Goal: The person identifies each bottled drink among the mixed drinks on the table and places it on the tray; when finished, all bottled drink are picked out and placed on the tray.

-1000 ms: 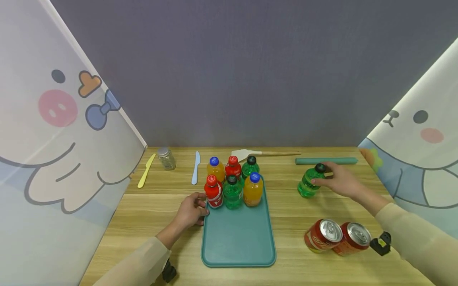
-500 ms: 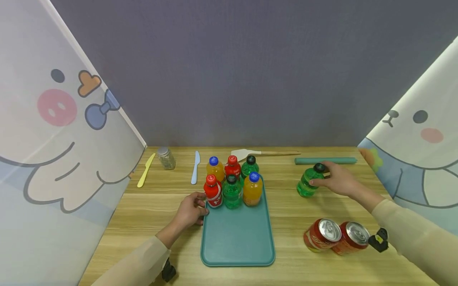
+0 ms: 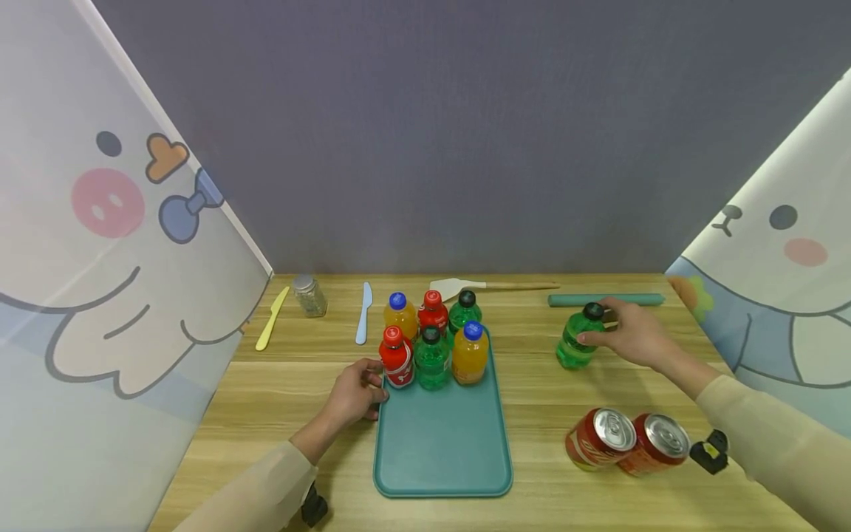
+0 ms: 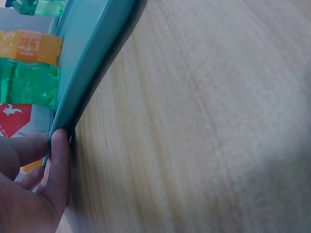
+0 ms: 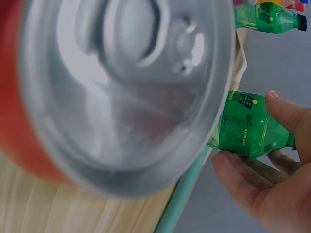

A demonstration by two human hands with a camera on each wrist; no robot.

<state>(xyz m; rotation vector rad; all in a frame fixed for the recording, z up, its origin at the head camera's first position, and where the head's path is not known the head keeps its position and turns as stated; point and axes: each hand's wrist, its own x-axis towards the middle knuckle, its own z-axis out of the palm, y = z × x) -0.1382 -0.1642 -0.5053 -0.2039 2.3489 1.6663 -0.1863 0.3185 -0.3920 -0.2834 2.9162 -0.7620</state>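
Note:
My left hand (image 3: 354, 390) grips the left rim of a teal tray (image 3: 444, 451), its fingers on both sides of the edge in the left wrist view. At the tray's far end stand a red bottle (image 3: 397, 362), a green bottle (image 3: 432, 362) and an orange drink bottle (image 3: 469, 358), with another of each kind behind. To the right of the tray, my right hand (image 3: 628, 334) holds a black-capped green soda bottle (image 3: 577, 346) by its upper part, thumb on one side and fingers on the other. I cannot tell whether its base touches the table.
Two red soda cans (image 3: 601, 440) stand side by side at the front right. Along the back lie a teal rod (image 3: 606, 299), a spatula (image 3: 499, 284), a blue knife (image 3: 363, 314) and a yellow knife (image 3: 272, 319). A small glass jar (image 3: 310, 297) stands at back left.
The green bottle in my right hand has become slightly more upright, its lower end shifting a little to the right. My left hand and the tray have stayed in place.

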